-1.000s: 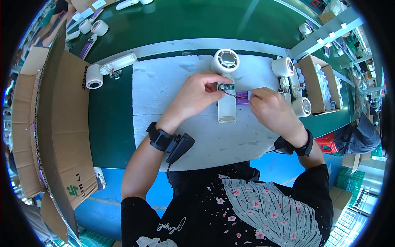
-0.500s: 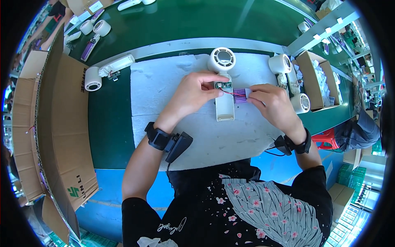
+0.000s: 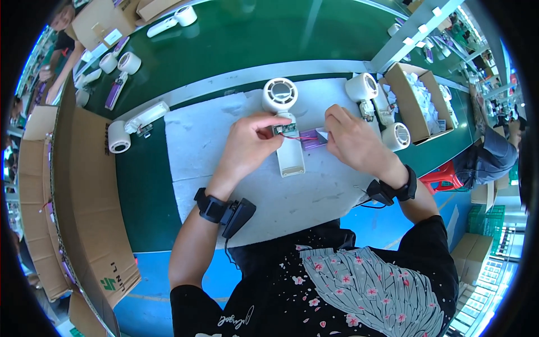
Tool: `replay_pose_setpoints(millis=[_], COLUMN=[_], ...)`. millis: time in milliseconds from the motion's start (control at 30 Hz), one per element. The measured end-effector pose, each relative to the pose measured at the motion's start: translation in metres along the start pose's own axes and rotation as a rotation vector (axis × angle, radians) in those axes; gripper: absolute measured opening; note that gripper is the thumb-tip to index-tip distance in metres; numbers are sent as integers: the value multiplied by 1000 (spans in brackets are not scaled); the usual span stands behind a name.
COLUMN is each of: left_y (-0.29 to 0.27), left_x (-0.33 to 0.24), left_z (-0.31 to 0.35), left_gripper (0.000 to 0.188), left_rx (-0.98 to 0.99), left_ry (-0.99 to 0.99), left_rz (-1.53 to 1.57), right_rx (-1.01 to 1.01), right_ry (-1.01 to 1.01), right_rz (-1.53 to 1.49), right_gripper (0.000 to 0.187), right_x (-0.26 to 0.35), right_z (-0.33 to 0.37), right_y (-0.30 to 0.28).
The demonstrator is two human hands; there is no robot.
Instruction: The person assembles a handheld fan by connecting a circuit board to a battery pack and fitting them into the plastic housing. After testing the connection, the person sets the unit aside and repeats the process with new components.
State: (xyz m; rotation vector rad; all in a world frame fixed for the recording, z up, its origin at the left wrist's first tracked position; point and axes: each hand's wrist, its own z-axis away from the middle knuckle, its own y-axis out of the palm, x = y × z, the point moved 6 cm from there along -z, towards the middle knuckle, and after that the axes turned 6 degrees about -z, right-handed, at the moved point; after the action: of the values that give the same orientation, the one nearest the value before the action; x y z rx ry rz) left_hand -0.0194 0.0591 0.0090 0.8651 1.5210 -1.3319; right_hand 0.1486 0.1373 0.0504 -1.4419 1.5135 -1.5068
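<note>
A white handheld fan lies on the pale foam mat, its round head away from me and its opened handle toward me. Inside the handle, near the head, sits a small green circuit board. My left hand pinches the handle at the board between thumb and fingers. Thin red wires run from the board to a purple battery pack just right of the handle. Fingers and thumb of my right hand are closed on a small white slip at the battery's right end.
More fan bodies lie right of the mat, beside a carton of white pieces. Another opened fan rests at left, near a tall cardboard box. Several fans lie beyond the metal rail, and a co-worker is at far left.
My right hand has lifted and turned slightly, and the white slip now tilts up from the battery. My left hand keeps its grip on the fan. The whole view has shifted a little.
</note>
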Motion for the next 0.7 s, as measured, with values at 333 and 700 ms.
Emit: replay_pose_setpoints(millis=[333, 700], left_y=[-6, -1], left_x=[3, -3], left_z=[-3, -4], left_gripper=[31, 26], left_rx=[-89, -139], left_ry=[26, 329], left_rz=[2, -78], right_rx=[-389, 343], right_ry=[653, 97], right_rz=[-2, -545], right_gripper=[31, 47], right_x=[-103, -10], right_z=[48, -12], right_y=[-115, 14])
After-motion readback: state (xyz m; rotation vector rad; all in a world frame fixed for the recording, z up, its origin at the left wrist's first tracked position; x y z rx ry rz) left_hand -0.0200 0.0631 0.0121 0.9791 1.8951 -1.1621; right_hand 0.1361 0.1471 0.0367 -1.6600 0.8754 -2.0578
